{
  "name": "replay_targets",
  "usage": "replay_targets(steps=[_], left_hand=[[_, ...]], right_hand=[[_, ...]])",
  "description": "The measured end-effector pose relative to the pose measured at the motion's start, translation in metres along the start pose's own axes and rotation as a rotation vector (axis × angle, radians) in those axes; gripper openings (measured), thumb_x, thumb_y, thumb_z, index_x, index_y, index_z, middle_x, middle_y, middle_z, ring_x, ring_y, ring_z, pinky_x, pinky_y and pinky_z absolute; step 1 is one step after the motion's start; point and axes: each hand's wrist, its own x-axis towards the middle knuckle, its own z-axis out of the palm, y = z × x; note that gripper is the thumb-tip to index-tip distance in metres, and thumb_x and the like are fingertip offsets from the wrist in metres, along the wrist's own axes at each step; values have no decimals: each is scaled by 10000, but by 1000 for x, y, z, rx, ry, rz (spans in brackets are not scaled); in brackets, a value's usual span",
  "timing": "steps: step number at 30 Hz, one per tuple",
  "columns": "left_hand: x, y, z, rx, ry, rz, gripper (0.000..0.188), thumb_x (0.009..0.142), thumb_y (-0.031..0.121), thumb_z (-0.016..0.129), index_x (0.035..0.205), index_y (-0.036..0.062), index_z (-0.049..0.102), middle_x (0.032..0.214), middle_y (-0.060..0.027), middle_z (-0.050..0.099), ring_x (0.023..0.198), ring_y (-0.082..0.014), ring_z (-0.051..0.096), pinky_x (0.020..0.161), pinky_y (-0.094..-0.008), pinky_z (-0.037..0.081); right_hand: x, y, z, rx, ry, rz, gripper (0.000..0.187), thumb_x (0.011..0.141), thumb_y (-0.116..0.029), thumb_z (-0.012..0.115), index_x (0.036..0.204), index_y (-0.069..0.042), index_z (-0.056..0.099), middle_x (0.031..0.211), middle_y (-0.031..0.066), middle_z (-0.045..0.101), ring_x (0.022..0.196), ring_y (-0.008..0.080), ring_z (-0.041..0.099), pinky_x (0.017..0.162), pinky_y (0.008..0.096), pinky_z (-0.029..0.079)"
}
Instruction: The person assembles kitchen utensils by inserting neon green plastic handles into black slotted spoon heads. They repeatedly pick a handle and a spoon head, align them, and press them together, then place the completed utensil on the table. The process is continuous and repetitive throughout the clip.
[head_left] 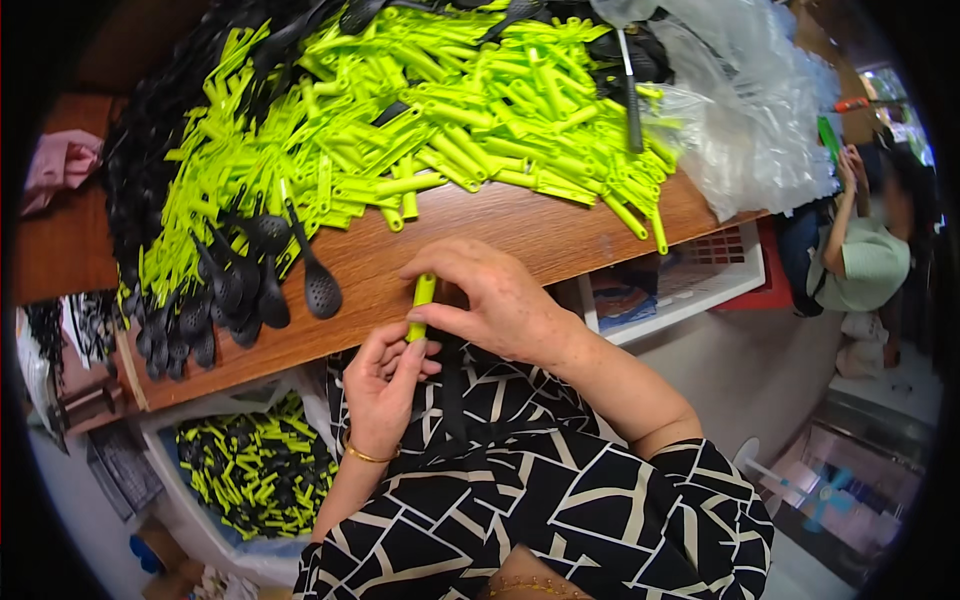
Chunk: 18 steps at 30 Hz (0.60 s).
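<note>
A lime-green plastic utensil handle [424, 292] stands upright between my hands, just off the table's near edge. My left hand [383, 380] is closed, pinching its lower end between thumb and fingers. My right hand [495, 305] curls around the upper part, its thumb pressed against the handle. Whether anything is joined to the handle's lower end is hidden by my fingers. Beyond my hands a large heap of similar green handles [440, 110] covers the tabletop. Several black perforated spoons [320, 285] lie to the left, heads toward the near edge.
The brown wooden table [470, 222] spans the front. Below left, a lined bin [155, 437] holds green and black pieces. A white crate [720, 285] sits under the table at right. Clear plastic bags [750, 120] lie at far right, near another person [865, 250].
</note>
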Motion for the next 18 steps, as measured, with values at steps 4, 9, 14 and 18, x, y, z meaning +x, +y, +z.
replay_targets(steps=[4,9,14,18], left_hand=[[0,2,0,-7,-7,27,230,1087,87,675,1278,-34,635,1046,-122,780,824,-107,728,743,-223,572],[-5,1,0,-8,-44,-12,232,1096,114,669,1281,-22,636,1049,-118,781,826,-103,727,735,-219,560],[-2,2,0,-74,-89,-49,251,1111,134,646,1303,-27,636,1040,-121,782,827,-118,729,759,-242,564],[-3,4,5,-56,-69,-23,249,1115,139,640,1301,-26,641,1040,-116,783,830,-124,733,770,-247,569]], right_hand=[[1,-3,-3,96,-38,99,376,909,-162,843,1251,-62,726,972,82,712,784,205,684,733,336,559],[-5,-1,0,203,-55,166,410,899,-158,853,1275,-68,714,1017,87,709,798,196,678,733,333,554],[-9,-4,2,90,-38,55,386,921,-146,837,1277,-69,709,1095,82,706,873,168,692,758,318,570],[-13,-6,-2,193,9,99,360,924,-104,816,1260,-50,699,1194,108,684,926,204,709,806,329,583]])
